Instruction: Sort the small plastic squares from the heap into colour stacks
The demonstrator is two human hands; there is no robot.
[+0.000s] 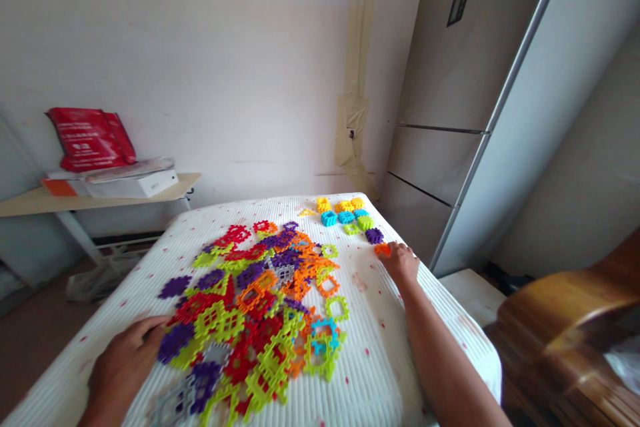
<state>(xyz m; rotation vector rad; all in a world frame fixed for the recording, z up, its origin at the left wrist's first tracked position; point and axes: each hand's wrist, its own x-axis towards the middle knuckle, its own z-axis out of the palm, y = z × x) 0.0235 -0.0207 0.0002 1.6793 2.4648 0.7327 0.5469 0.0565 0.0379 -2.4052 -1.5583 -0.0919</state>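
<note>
Pinches an orange tile (pixel 382 249), far right, in the outstretched right hand (pixel 403 261). Rests the left hand (pixel 129 352) beside a purple tile (pixel 176 341), near left, fingers too hidden to judge.

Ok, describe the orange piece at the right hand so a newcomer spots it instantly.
Find the tall refrigerator, then the white-covered table to its left. Near the table's right edge, the right hand is at the orange piece, just nearer than the purple stack. Among its close neighbours, it alone is orange.
</note>
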